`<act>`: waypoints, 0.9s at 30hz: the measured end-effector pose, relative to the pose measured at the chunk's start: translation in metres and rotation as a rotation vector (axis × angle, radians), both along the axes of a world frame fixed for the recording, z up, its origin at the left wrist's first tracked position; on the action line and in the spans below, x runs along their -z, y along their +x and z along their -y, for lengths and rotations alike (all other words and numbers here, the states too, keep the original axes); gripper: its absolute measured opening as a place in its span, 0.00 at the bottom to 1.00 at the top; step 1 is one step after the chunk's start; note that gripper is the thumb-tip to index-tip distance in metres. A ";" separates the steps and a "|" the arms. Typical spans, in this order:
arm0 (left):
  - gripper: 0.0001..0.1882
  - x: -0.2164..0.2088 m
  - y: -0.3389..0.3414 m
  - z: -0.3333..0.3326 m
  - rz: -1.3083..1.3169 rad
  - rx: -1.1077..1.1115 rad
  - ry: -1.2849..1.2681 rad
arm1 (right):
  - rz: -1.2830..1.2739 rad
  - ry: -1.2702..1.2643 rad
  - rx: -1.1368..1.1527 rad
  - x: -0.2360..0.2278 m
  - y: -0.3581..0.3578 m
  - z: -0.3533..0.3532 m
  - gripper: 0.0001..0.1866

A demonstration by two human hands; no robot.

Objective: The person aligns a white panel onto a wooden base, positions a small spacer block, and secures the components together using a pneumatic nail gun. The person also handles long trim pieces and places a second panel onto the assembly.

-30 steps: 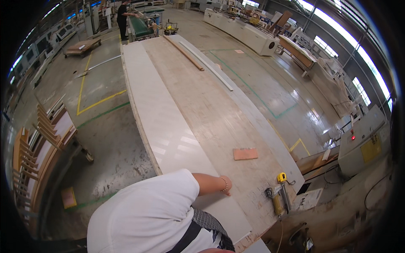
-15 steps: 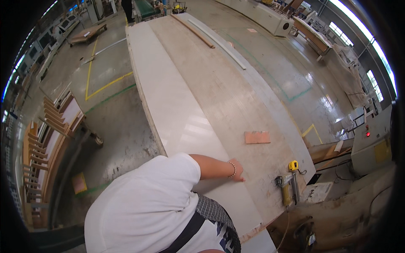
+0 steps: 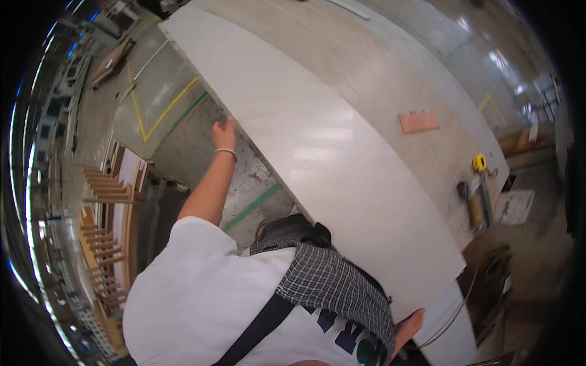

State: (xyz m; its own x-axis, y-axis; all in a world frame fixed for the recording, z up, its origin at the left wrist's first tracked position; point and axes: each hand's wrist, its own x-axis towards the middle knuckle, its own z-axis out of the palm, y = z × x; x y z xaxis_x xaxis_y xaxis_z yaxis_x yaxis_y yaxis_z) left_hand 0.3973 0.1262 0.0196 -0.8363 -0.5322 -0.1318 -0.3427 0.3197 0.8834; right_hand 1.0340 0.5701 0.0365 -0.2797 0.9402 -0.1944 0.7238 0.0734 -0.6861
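Observation:
A long white panel (image 3: 342, 165) runs diagonally over the large worktable (image 3: 372, 91), its left edge beside my body. At that edge is my left hand (image 3: 224, 133), with a beaded bracelet at the wrist; a thumb and finger show apart, close against the panel's side. Whether fingers reach under the panel is hidden. My right hand (image 3: 411, 324) comes out past the checked apron (image 3: 336, 277), by the panel's near end. Its visible fingers are stretched out, pointing right; the rest is covered by the apron.
On the worktable's right part lie a reddish rectangular block (image 3: 419, 121), a yellow tape measure (image 3: 480, 162) and an air tool (image 3: 473, 207). A hose (image 3: 465, 299) hangs from the near edge. Slotted wooden racks (image 3: 107, 244) stand on the floor to the left.
My left hand has left the panel's right side and swung to its left edge. My right hand has come into view at the near end. The view has turned and shifted.

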 end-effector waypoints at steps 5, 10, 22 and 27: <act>0.34 0.047 -0.040 0.008 0.303 0.333 0.943 | 0.242 0.093 0.138 0.025 -0.026 0.011 0.20; 0.30 0.063 -0.034 -0.022 0.197 0.202 0.790 | 0.239 0.162 0.187 0.048 -0.041 0.010 0.21; 0.15 -0.114 0.035 -0.104 0.450 0.882 0.454 | 1.024 -0.269 -0.498 -0.102 0.066 -0.160 0.21; 0.19 -0.152 0.038 -0.175 0.096 1.297 0.008 | 1.058 -0.641 -0.183 -0.127 0.033 -0.224 0.16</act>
